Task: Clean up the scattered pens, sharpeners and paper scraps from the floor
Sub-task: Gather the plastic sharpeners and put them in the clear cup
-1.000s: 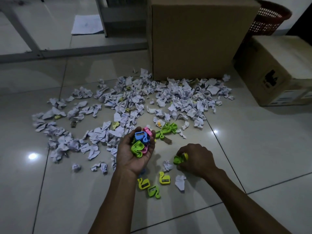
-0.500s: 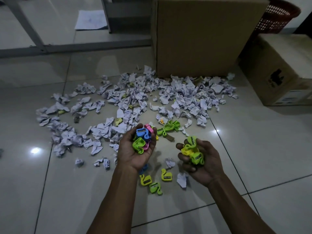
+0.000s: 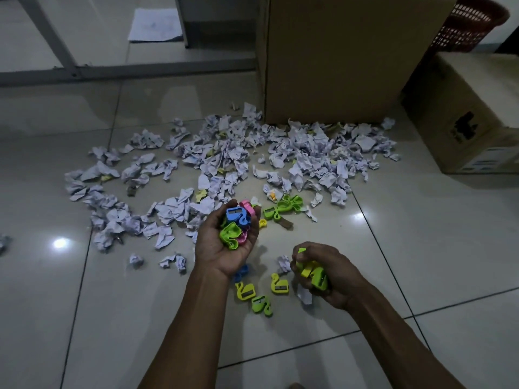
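Blue, pink and green sharpeners (image 3: 235,226); white paper scraps (image 3: 224,164); brown box (image 3: 337,57); red basket (image 3: 466,23).

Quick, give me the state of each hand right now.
Left hand: cupped palm up, holding a pile of sharpeners.
Right hand: fingers curled round green and yellow sharpeners.

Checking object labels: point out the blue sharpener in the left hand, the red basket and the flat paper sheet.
blue sharpener (image 3: 234,214), head view, its top face.
red basket (image 3: 468,22), head view, its mesh wall.
flat paper sheet (image 3: 155,26), head view, its middle.
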Demonstrator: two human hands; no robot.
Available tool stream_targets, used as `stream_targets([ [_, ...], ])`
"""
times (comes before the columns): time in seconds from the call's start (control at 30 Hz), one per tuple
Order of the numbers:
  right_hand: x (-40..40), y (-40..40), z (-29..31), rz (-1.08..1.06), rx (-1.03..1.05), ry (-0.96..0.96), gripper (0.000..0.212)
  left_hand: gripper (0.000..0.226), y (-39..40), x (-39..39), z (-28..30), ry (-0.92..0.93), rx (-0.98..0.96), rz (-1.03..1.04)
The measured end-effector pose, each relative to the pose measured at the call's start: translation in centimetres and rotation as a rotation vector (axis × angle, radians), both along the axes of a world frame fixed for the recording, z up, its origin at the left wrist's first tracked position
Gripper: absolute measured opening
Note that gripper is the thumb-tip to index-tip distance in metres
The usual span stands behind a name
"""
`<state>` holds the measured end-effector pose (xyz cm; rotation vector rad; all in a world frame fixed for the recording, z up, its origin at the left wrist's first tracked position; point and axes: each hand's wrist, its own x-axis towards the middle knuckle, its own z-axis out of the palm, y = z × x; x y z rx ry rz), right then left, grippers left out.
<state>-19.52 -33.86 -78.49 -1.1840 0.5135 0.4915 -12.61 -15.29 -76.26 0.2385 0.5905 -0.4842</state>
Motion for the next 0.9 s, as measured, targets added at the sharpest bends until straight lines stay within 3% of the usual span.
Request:
stream_targets([
  [0.13, -0.8, 0.7, 0.7, 0.274, -0.578, -0.066, 0.023, 0.045, 0.3, 0.1, -0.3, 0.002, 0.0, 0.009],
  [0.23, -1.5, 1.6, 0.4, 0.492, -1.105, -0.208, 0.033, 0.028, 0.4, -0.1, -0.1, 0.003, -0.009, 0.002],
  [0.37, -2.1, 3.1, 0.1, 0.574, -1.343, -0.315, 0.041, 0.021, 0.4, -0.3, 0.1, 0.006, -0.013, 0.001],
  [0.6, -2.3, 3.5, -2.3, 0.589, -1.526, -0.436, 0.027, 0.023, 0.6, 0.0, 0.2, 0.006, -0.024, 0.007],
  [0.7, -1.7, 3.3, -2.2, 0.558, -1.507, -0.388, 0.032, 0.025, 0.7, 0.1, 0.5, 0.01, -0.028, 0.02],
  [0.83, 0.1, 2.2, 0.0, 0.356, -1.179, -0.264, 0.039, 0.033, 0.5, 0.6, 1.3, 0.009, -0.051, 0.023],
  [0.9, 1.5, 1.5, 2.0, 0.205, -0.952, -0.255, 0.025, 0.031, 0.2, 1.3, 2.2, 0.003, -0.048, 0.01],
])
